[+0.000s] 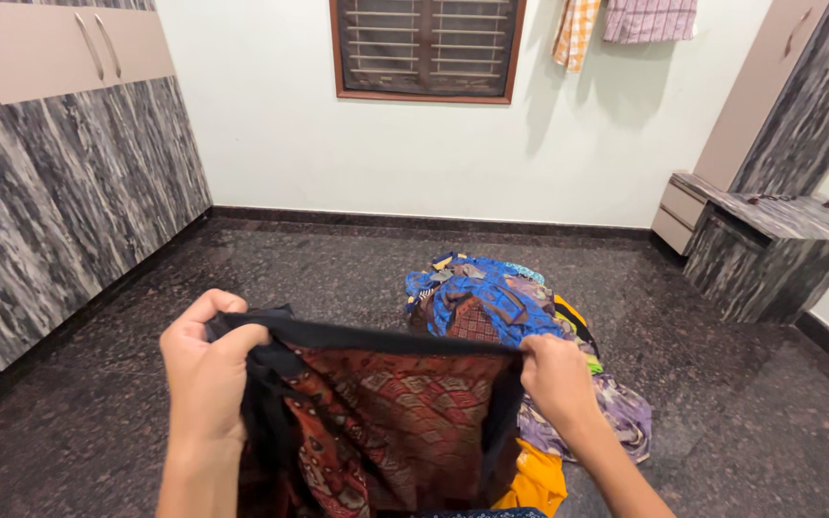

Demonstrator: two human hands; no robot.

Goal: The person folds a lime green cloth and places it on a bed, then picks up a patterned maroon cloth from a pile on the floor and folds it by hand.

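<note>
Both grips are clamping on the red patterned garment (pixel 386 422): your left hand (pixel 205 369) is bunching its black top edge in a closed fist at one end, and your right hand (pixel 556 379) is pinching the same edge at the other end, so the band is stretching taut between them. You are holding the garment up in front of you, its dark red printed cloth hanging down below the hands and above the granite floor (pixel 271 269). Just beyond the garment, past your right hand, a pile of clothes (pixel 501 307) is lying on the floor, blue pieces on top, purple and yellow ones lower. Farther beyond the garment, a barred window (pixel 426 46) is sitting in the white wall, with checked cloths (pixel 626 21) hanging beside it.
</note>
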